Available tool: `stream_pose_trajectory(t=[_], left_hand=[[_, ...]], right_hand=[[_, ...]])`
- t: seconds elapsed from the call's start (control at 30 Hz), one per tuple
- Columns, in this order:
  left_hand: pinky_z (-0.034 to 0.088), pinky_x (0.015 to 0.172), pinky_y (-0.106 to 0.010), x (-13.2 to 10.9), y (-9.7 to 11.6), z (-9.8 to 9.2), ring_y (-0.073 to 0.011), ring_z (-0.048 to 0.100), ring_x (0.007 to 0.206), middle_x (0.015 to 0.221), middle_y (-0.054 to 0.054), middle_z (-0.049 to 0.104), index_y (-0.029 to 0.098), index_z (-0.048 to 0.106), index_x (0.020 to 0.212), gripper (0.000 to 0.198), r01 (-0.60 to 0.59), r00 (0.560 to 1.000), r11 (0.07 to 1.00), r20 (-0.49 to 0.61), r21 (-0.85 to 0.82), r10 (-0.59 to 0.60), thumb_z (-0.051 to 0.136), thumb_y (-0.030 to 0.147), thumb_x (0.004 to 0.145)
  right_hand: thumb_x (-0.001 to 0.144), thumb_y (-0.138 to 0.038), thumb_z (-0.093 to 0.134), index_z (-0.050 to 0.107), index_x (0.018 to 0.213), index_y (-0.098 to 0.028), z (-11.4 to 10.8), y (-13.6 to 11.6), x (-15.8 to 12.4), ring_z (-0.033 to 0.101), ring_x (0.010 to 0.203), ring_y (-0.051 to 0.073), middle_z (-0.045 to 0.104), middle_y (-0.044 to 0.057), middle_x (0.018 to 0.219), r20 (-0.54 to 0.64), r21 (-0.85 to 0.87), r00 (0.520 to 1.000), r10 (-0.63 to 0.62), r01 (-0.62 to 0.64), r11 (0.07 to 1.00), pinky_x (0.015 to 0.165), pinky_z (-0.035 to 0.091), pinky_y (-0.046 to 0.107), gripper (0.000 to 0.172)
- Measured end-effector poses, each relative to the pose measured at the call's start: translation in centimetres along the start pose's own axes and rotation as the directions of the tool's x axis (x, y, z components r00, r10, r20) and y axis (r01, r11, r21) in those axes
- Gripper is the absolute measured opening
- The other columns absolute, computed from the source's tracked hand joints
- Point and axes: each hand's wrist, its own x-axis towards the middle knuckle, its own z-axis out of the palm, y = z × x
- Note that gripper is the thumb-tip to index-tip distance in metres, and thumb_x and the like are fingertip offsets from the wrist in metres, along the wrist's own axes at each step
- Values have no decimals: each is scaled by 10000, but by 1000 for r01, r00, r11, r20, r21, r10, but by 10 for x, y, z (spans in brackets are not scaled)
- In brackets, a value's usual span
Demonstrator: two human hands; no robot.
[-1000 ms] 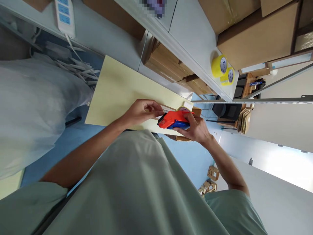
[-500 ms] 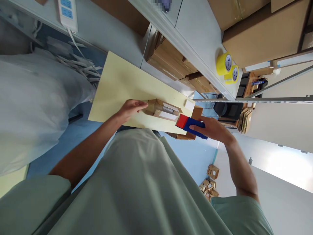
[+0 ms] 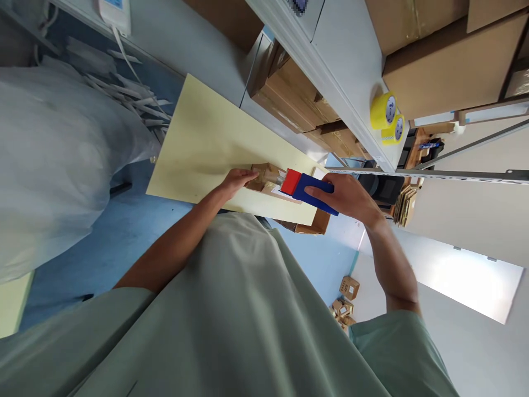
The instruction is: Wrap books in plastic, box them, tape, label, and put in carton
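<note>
A small cardboard box (image 3: 266, 172) with a white label lies on the pale yellow board in front of me. My left hand (image 3: 237, 181) is at the box's left end, its fingers closed on the edge there. My right hand (image 3: 347, 196) grips a blue tape dispenser (image 3: 303, 187) with a red front part. That red end is over the box's upper side and hides part of it and of its label. Whether the dispenser touches the box I cannot tell.
The yellow board (image 3: 198, 138) runs beside a grey bench with cardboard boxes (image 3: 295, 94). Two yellow tape rolls (image 3: 383, 110) stand on the shelf at the upper right. A large whitish bag (image 3: 70, 165) bulges at the left. An open carton (image 3: 318, 221) sits beyond the board's right end.
My right hand has moved left and up with the tape dispenser, so its red end now covers more of the box. My left hand has shifted right, onto the box's end.
</note>
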Motion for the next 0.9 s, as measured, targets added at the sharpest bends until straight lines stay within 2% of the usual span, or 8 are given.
stream_pose_trajectory(t=[0.2, 0.37, 0.47, 0.53, 0.6, 0.7, 0.8, 0.9], left_hand=[[422, 661, -303, 14, -16, 10, -177, 597, 712, 700, -44, 703, 172, 802, 744, 332, -3, 999, 998, -48, 63, 6, 942, 472, 726], [435, 686, -294, 18, -24, 15, -181, 620, 746, 739, -33, 716, 186, 795, 803, 356, -118, 991, 979, -48, 168, 127, 873, 533, 781], [484, 734, -308, 18, -31, 11, -214, 681, 812, 803, -33, 733, 190, 810, 1044, 417, -168, 972, 947, -116, 273, 206, 875, 517, 794], [526, 777, -330, 17, -36, 6, -245, 718, 858, 838, -33, 744, 191, 766, 1271, 592, -136, 960, 929, -187, 343, 210, 906, 449, 756], [569, 830, -362, 13, -40, 0, -264, 738, 881, 901, -46, 767, 187, 712, 1380, 723, -103, 955, 918, -219, 384, 198, 920, 358, 709], [616, 930, -400, 3, -40, -4, -258, 748, 948, 1074, -91, 798, 185, 706, 1341, 623, -217, 950, 902, -133, 373, 284, 857, 296, 747], [618, 1036, -410, -10, -28, 4, -245, 732, 1112, 1228, -114, 767, 195, 689, 1358, 514, -407, 904, 864, -2, 295, 427, 754, 298, 859], [600, 1090, -430, -22, -8, 18, -262, 682, 1226, 1364, -119, 667, 231, 636, 1498, 693, -508, 858, 785, 125, 354, 498, 802, 285, 827]], right_hand=[[1035, -771, 612, 767, 989, -193, 3, -18, 11, 706, 868, 253, 767, 93, 901, 19, -36, 999, -29, 29, 999, 785, 455, 353, 600], [1051, -763, 604, 779, 1047, -194, 3, -26, 11, 725, 893, 263, 792, 105, 950, 33, -24, 999, -26, 27, 999, 780, 473, 350, 594], [1051, -760, 613, 782, 1071, -198, 4, -29, 12, 732, 924, 272, 803, 110, 985, 38, -19, 999, -40, 40, 999, 798, 483, 353, 587], [1046, -762, 617, 783, 1076, -201, 5, -30, 12, 729, 924, 273, 803, 106, 996, 40, -17, 998, -48, 49, 999, 811, 487, 359, 586], [1043, -767, 616, 781, 1078, -203, 7, -29, 13, 725, 909, 271, 800, 100, 992, 46, -16, 998, -48, 48, 999, 815, 488, 365, 590], [1043, -782, 603, 776, 1072, -206, 9, -24, 12, 719, 895, 272, 786, 94, 955, 50, -21, 998, -42, 43, 999, 817, 488, 374, 602], [1044, -796, 585, 770, 1066, -210, 9, -21, 11, 716, 891, 274, 774, 87, 929, 44, -29, 998, -47, 48, 998, 817, 486, 378, 615], [1046, -785, 594, 772, 1079, -209, 8, -23, 9, 719, 894, 274, 779, 88, 940, 51, -45, 998, -29, 32, 999, 822, 491, 381, 604]])
